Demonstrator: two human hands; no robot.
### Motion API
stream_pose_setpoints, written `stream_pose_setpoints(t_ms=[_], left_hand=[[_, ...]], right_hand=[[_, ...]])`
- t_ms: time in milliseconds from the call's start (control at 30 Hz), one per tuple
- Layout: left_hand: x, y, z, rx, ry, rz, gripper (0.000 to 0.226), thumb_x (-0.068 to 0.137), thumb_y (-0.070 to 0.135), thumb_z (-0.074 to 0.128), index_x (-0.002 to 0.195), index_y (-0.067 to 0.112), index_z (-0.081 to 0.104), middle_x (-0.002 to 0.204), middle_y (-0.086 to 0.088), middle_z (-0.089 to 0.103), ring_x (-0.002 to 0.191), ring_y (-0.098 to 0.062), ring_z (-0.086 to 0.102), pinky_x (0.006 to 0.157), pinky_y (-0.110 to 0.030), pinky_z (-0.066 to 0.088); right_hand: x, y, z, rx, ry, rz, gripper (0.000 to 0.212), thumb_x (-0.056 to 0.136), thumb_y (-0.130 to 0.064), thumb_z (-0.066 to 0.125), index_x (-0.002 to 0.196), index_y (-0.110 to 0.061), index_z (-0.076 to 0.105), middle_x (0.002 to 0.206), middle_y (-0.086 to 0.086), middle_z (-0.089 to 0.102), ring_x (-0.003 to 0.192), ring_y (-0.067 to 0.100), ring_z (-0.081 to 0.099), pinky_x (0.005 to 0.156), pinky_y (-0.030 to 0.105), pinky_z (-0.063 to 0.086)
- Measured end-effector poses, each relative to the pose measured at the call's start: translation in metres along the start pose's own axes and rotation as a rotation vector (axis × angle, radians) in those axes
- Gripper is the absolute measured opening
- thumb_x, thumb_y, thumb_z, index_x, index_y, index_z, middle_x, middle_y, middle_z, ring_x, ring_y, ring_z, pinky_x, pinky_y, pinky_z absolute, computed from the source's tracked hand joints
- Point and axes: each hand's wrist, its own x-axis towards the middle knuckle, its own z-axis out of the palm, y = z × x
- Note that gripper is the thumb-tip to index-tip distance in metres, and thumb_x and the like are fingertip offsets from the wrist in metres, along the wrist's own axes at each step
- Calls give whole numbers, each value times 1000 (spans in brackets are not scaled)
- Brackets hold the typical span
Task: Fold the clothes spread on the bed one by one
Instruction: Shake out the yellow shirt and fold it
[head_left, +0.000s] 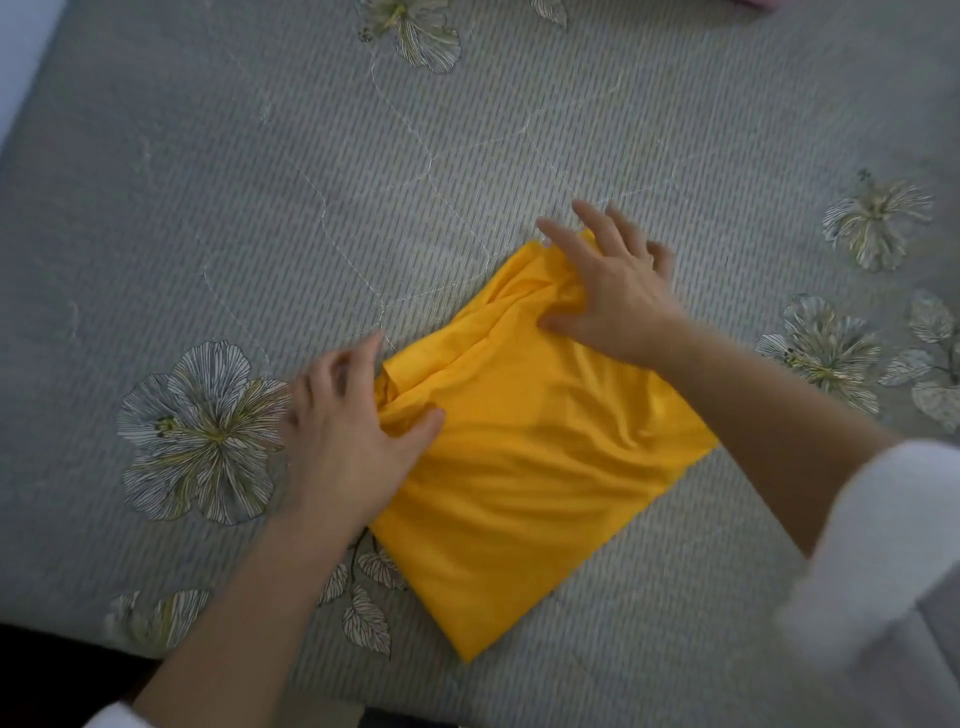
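Observation:
A bright yellow garment (530, 467) lies folded into a rough rectangle on the grey flowered bedspread (260, 208), near the bed's front edge. My left hand (343, 441) pinches the bunched fabric at its left far corner between thumb and fingers. My right hand (613, 291) presses on the right far corner, thumb tucked into a crease and fingers spread over the edge. The far edge of the garment is wrinkled between the two hands; the near part lies smooth.
The bedspread carries printed flowers (202, 431) left of the garment and more flowers (878, 223) at the right. A bit of pink cloth (756, 3) shows at the top edge. The bed's front edge (78, 649) runs along the bottom left.

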Motion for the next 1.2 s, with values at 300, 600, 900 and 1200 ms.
stream_pose_setpoints(t_ms=[300, 600, 900, 1200], left_hand=[[18, 4, -5, -198, -139, -8, 40, 83, 37, 68, 118, 24, 53, 101, 9, 60, 93, -23, 60, 66, -27, 40], [-28, 28, -74, -268, -253, 235, 10, 84, 28, 69, 85, 36, 63, 72, 8, 62, 65, -9, 56, 55, -28, 42], [-131, 116, -105, -95, -239, 570, 15, 82, 22, 70, 96, 26, 71, 87, 3, 69, 80, -17, 61, 65, -34, 44], [-275, 260, -63, 171, -397, 1002, 16, 86, 26, 63, 102, 28, 65, 98, 3, 68, 88, -17, 60, 70, -30, 43]], right_hand=[[24, -4, -13, 102, -222, 15, 30, 81, -33, 69, 108, -30, 57, 99, 0, 53, 101, 27, 56, 75, 32, 40], [-120, 11, -53, 828, 81, 171, 27, 74, -4, 77, 72, -24, 58, 64, -11, 51, 58, -2, 46, 54, 16, 37], [-327, 24, -66, 971, 346, 480, 18, 70, 4, 75, 76, -10, 64, 65, 1, 58, 60, 4, 49, 55, 26, 40], [-565, 103, -57, 993, 589, 645, 14, 78, -8, 74, 76, -15, 62, 63, -5, 55, 59, 6, 49, 53, 22, 35]])
